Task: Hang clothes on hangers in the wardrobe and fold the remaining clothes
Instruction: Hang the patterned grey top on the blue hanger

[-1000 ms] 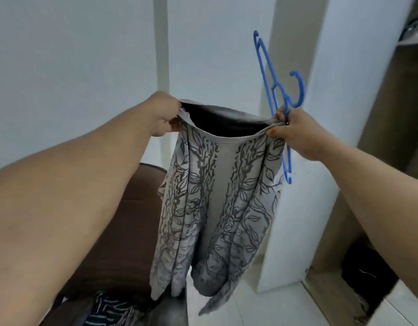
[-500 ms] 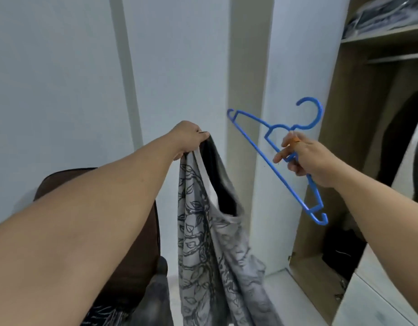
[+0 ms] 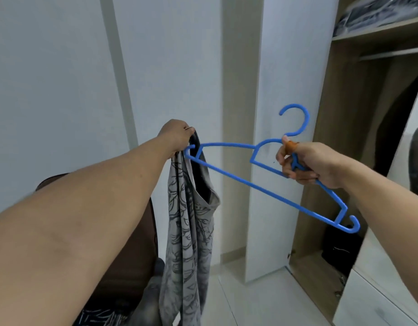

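The left hand (image 3: 177,135) is clenched around the top edge of a grey leaf-patterned garment (image 3: 189,222), which hangs straight down from the fist toward 6 o'clock, its dark lining showing at the opening. The right hand (image 3: 306,164), at 3 o'clock from the left, grips a blue plastic hanger (image 3: 238,177) just below its hook, fingers curled round the neck. The hook points to 12 o'clock; the hanger's far end reaches to 9 o'clock and touches the garment right under the left fist, while its near end slopes toward 5 o'clock. Whether that far tip sits inside the garment's opening or only against it cannot be told.

The garment's lower hem is cut off by the frame's bottom edge. At 7 o'clock a brown chair (image 3: 132,231) is mostly hidden behind the left forearm, with striped cloth (image 3: 97,318) below it, blurred. At 3 o'clock stands the open wardrobe (image 3: 325,137); a dark shape (image 3: 342,250) on its floor is too dim to identify. Bagged items (image 3: 377,15) on its top shelf are cropped. White walls and pale floor tiles (image 3: 250,302) surround.
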